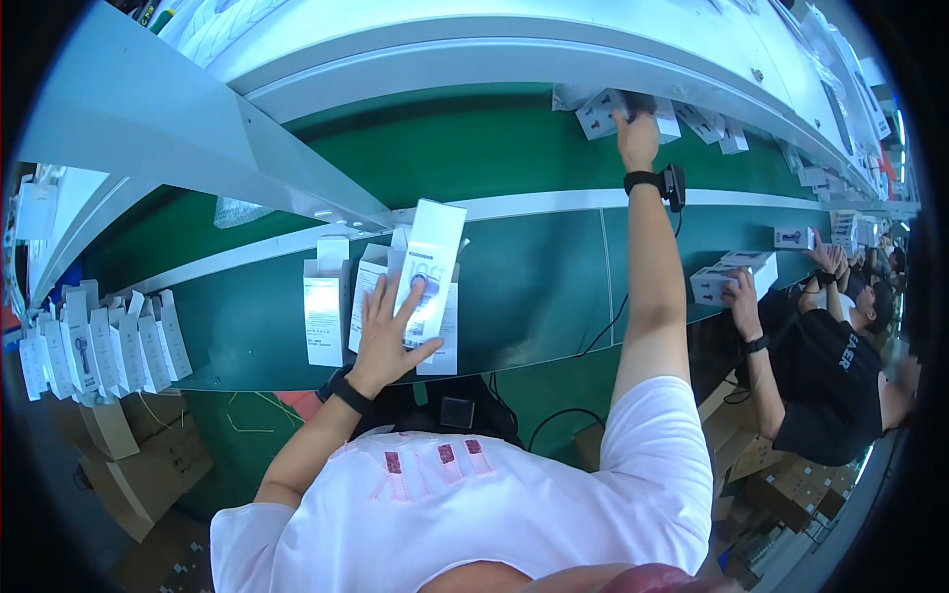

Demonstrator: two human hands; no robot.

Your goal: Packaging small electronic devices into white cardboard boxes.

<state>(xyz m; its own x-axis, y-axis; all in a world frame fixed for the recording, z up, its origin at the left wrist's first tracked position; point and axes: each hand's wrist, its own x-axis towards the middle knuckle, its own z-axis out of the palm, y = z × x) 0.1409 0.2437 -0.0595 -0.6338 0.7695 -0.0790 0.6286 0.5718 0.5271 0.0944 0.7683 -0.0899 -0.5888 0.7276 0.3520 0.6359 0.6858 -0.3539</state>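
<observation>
My left grip (388, 336) is open, fingers spread across the front of a tall white carton (435, 252) on the green desk (534, 287). Large pale-grey lettering and a line of smaller dark print mark that carton's face. Just left of it, a white carton with raised flaps (324, 311) carries a block of fine dark text, too small to make out.

My right grip (638, 136) reaches past the white rail (534, 206) to a white printed box (598, 117) under the shelf, small device pictures on its side; I can't tell whether my fingers close on it.

At the far left, a row of open-topped cartons (102, 346) shows a dark printed device on one panel. To my right, a co-worker's hand (743, 304) touches printed white boxes (710, 287).
</observation>
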